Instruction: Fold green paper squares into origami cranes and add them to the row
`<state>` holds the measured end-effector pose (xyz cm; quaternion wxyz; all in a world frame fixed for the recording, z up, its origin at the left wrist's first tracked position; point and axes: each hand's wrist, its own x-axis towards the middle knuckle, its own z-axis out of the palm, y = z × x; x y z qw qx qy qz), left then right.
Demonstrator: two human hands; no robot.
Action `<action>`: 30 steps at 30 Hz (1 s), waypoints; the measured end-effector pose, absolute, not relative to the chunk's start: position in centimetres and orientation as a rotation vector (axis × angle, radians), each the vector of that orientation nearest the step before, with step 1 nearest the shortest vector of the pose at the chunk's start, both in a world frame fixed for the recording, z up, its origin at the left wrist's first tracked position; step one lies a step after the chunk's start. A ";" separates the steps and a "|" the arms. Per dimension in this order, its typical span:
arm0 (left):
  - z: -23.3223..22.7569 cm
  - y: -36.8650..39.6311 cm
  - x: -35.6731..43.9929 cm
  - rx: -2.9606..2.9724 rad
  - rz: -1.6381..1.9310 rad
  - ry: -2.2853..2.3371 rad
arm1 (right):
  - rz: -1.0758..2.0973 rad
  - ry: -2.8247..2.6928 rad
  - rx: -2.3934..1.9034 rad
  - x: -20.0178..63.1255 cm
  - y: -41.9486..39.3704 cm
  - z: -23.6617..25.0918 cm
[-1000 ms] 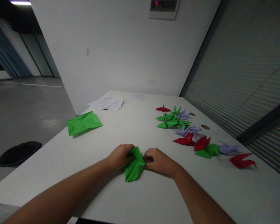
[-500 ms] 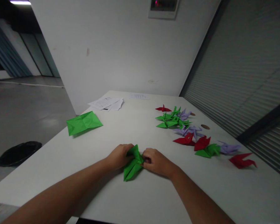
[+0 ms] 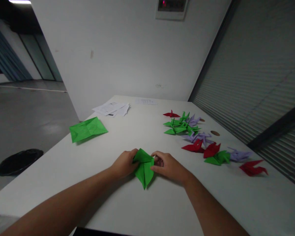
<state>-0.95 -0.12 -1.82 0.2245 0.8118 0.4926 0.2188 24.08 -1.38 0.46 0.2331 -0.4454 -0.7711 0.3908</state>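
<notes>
A green sheet of origami paper [image 3: 144,170], folded into a kite-like shape with a centre slit, sits between my hands near the table's front. Its lower point faces me and its upper part spreads wide. My left hand [image 3: 125,163] pinches the paper's left edge, thumb on top and the other fingers partly hidden behind it. On the opposite edge, my right hand [image 3: 166,165] grips the paper between thumb and curled fingers.
On the white table [image 3: 108,206], a creased green sheet [image 3: 88,129] lies at left, with printed papers [image 3: 111,108] behind. Green folded cranes [image 3: 178,126], a red crane [image 3: 253,167] and a lilac crane [image 3: 239,154] are among several at right. A black-lined bin [image 3: 19,162] stands left.
The green paper has turned so its lower point faces more towards me, and its upper part has spread wider and flatter. My right hand has shifted slightly right and up along its edge.
</notes>
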 end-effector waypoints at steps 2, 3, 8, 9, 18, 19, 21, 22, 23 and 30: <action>-1.7 -0.3 -0.8 2.252 0.605 1.375 | 0.919 -2.122 -1.343 23.2 -1.6 0.3; -1.7 -0.3 -0.7 2.260 0.601 1.382 | 0.840 -2.120 -1.406 22.7 -1.6 0.2; -1.5 -0.6 -0.6 2.297 0.582 1.387 | 0.629 -2.151 -1.598 21.6 -1.5 -0.2; -1.5 -0.6 -0.5 2.295 0.578 1.383 | 0.604 -2.162 -1.615 21.6 -1.4 -0.3; -1.6 -0.5 -0.4 2.303 0.563 1.397 | 0.381 -2.212 -1.794 21.2 -1.0 -0.6; -1.6 -0.4 -0.4 2.309 0.562 1.399 | 0.361 -2.205 -1.837 21.1 -1.0 -0.7; -1.6 -0.4 -0.4 2.318 0.556 1.402 | 0.324 -2.192 -1.920 20.7 -0.9 -0.7; -1.7 -0.4 -0.4 2.320 0.552 1.401 | 0.313 -2.189 -1.950 20.5 -0.9 -0.7; -1.7 -0.4 -0.3 2.322 0.551 1.399 | 0.306 -2.184 -1.974 20.3 -0.8 -0.7; -2.0 -0.4 -0.4 2.339 0.570 1.388 | 0.646 -2.014 -1.899 20.3 -0.8 -0.4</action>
